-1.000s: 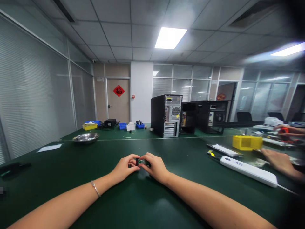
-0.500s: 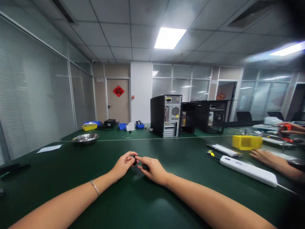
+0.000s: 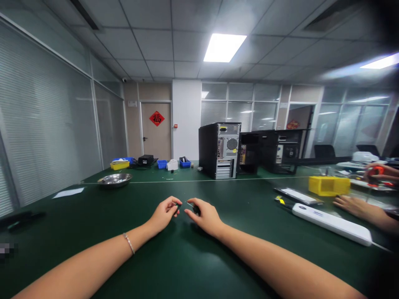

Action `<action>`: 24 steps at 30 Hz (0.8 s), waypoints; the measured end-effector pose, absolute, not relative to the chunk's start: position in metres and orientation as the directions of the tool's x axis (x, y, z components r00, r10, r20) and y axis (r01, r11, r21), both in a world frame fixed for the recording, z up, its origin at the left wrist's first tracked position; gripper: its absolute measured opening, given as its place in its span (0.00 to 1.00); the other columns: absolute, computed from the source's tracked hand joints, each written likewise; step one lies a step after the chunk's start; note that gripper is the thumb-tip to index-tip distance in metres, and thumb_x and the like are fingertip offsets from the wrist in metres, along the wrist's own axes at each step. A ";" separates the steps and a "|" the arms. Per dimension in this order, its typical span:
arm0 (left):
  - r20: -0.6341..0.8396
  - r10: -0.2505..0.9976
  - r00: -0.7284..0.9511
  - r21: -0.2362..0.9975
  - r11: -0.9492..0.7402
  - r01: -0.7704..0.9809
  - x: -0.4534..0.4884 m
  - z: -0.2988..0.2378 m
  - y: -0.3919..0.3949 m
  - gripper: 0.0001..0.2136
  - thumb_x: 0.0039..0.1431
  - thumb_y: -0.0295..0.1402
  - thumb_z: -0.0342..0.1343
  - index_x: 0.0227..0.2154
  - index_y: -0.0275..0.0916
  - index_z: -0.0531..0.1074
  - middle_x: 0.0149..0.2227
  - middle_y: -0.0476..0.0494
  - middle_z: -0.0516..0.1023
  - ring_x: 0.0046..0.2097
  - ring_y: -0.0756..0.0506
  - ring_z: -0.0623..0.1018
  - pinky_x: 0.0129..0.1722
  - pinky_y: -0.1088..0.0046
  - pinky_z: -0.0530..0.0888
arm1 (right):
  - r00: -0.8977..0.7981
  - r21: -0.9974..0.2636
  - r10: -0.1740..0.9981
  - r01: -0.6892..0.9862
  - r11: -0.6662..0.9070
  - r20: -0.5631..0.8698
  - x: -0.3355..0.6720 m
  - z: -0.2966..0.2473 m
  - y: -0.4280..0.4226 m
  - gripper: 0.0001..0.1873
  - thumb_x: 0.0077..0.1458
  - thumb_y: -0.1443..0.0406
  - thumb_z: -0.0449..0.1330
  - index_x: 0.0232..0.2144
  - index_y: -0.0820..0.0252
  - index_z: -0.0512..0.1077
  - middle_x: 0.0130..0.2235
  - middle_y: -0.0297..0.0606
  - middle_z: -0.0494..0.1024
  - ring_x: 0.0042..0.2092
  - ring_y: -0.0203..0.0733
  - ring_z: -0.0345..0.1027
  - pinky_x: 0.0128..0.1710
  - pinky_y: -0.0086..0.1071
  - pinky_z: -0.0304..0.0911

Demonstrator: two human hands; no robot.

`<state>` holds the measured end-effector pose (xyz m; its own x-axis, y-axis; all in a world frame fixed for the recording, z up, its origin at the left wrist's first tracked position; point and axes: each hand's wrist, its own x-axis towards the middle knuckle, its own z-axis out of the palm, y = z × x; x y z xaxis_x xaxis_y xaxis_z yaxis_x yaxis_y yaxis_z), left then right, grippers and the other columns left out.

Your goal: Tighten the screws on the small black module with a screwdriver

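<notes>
- small dark part (image 3: 178,207): pinched at the fingertips of the left hand (image 3: 163,214), just above the surface (image 3: 124,224), near centre. Too small to identify.
- second dark piece (image 3: 195,209): tucked under the fingers of the right hand (image 3: 205,216). A thin pale sliver juts from it toward the left hand; what it is cannot be told.
- Change: a second ago both hands met on one small dark-and-green item, fingertips touching. Half a second ago they were pressed close. Now a clear gap of surface shows between them, and each hand has its own bit.
- Reading: the item looks to have been pulled into two pieces, or one end has been let go. The gap points to a separation, but I cannot confirm it.
- Grip: left thumb and forefinger closed on the part; right fingers curled over its piece.
- Both forearms rest low on the surface; bracelet (image 3: 129,243) on the left wrist.
- Right side: white power strip (image 3: 332,218), yellow bin (image 3: 328,185) and a co-worker's hand (image 3: 350,204) flat on the surface, which has moved little.
- Far: computer tower (image 3: 219,150); steel bowl (image 3: 114,179) far left.
</notes>
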<state>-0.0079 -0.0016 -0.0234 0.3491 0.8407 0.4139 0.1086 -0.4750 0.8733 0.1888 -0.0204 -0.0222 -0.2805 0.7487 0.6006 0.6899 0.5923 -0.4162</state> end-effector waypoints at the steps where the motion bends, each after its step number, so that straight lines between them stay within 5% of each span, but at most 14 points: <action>1: 0.406 0.844 0.350 0.877 -0.468 0.112 -0.008 -0.023 -0.002 0.08 0.55 0.34 0.53 0.36 0.36 0.69 0.27 0.49 0.70 0.32 0.48 0.72 0.34 0.71 0.69 | -0.268 -0.424 0.765 0.703 0.571 0.586 0.189 -0.022 -0.019 0.14 0.58 0.56 0.56 0.41 0.56 0.73 0.36 0.36 0.78 0.36 0.39 0.70 0.36 0.29 0.60; 12: 0.361 0.839 0.406 0.916 -0.401 0.014 -0.006 -0.026 -0.004 0.15 0.55 0.41 0.57 0.40 0.38 0.66 0.31 0.46 0.75 0.34 0.47 0.74 0.39 0.68 0.70 | -0.379 -0.295 0.737 0.741 0.604 0.559 0.188 -0.022 -0.019 0.16 0.64 0.60 0.49 0.28 0.58 0.71 0.29 0.33 0.73 0.32 0.35 0.65 0.31 0.26 0.53; 19: 0.417 0.832 0.365 0.835 -0.510 0.209 -0.008 -0.024 -0.003 0.14 0.55 0.41 0.56 0.39 0.36 0.73 0.37 0.42 0.76 0.37 0.45 0.73 0.38 0.70 0.68 | -0.397 -0.249 0.740 0.765 0.593 0.543 0.187 -0.023 -0.020 0.16 0.63 0.61 0.51 0.26 0.58 0.72 0.27 0.32 0.70 0.30 0.34 0.63 0.28 0.27 0.49; 24: 0.414 0.831 0.372 0.791 -0.531 0.305 -0.009 -0.023 -0.005 0.14 0.52 0.38 0.60 0.40 0.36 0.76 0.32 0.45 0.77 0.31 0.47 0.70 0.33 0.72 0.66 | -0.423 -0.259 0.734 0.744 0.616 0.532 0.188 -0.022 -0.021 0.16 0.63 0.61 0.51 0.28 0.58 0.73 0.27 0.32 0.70 0.30 0.34 0.63 0.29 0.27 0.50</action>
<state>-0.0095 -0.0049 -0.0225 0.3718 0.8307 0.4144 0.3051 -0.5309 0.7906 0.1876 -0.0209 -0.0217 -0.4227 0.7337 0.5319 0.7437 0.6163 -0.2590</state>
